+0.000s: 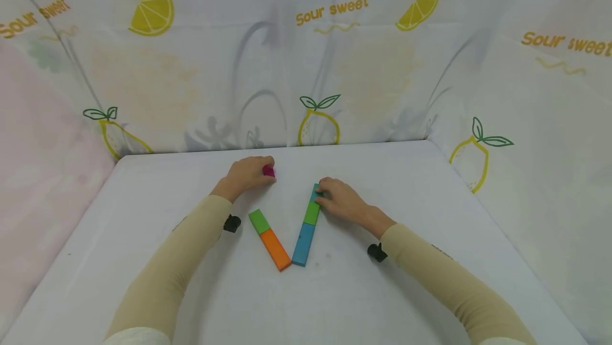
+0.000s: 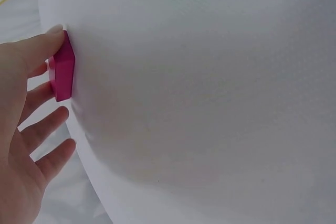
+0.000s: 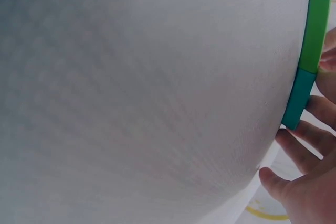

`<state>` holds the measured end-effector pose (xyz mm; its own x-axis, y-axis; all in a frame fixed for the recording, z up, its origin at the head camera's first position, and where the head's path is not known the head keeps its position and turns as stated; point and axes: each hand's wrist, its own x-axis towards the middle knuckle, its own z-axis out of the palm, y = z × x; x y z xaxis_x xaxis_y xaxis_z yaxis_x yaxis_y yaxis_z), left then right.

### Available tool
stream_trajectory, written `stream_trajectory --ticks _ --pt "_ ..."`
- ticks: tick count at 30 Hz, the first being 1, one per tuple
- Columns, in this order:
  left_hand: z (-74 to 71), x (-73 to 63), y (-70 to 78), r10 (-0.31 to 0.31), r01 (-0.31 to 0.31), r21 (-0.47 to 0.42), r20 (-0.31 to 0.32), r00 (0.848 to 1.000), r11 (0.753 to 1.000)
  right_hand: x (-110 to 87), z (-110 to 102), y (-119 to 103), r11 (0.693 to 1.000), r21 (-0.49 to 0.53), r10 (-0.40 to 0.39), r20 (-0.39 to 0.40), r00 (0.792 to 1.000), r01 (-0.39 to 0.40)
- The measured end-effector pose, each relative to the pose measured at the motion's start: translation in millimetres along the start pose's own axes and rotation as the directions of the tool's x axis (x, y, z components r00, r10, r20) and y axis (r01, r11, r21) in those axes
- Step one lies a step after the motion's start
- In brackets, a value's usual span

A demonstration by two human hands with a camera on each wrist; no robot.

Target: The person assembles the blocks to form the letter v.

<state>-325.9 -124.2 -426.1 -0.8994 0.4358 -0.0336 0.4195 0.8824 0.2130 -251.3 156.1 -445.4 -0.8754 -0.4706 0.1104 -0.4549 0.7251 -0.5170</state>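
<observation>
My left hand (image 1: 246,174) pinches a small magenta block (image 1: 269,170) between thumb and fingers, close over the far part of the table. In the left wrist view the magenta block (image 2: 64,69) has angled sides, and the outer fingers are spread apart. On the right, my right hand (image 1: 345,200) holds a short teal block (image 1: 316,192) with its fingertips. That block tops a straight row with a green block (image 1: 312,213) and a longer blue block (image 1: 303,244). A second green block (image 1: 258,221) and an orange block (image 1: 275,249) make another slanted row, forming a V.
A white-covered table (image 1: 406,185) lies under everything, its far edge against a hanging cloth (image 1: 373,79) printed with lemons. Black wrist cameras hang under both forearms, the left one (image 1: 232,223) near the green block and the right one (image 1: 377,252) off to the side.
</observation>
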Motion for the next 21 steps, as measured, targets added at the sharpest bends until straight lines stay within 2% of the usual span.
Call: stream_trajectory --ticks 9,21 --pt "-5.5 -1.5 3.7 -0.006 0.007 -0.025 0.011 1.000 1.000 0.2 0.5 -0.7 1.000 0.000 -0.003 0.005 1.000 0.003" --pt "-2.3 0.2 1.3 0.014 -0.014 -0.017 -0.023 1.000 1.000 -0.3 -1.6 -1.9 1.000 -0.005 -0.009 0.009 1.000 0.010"
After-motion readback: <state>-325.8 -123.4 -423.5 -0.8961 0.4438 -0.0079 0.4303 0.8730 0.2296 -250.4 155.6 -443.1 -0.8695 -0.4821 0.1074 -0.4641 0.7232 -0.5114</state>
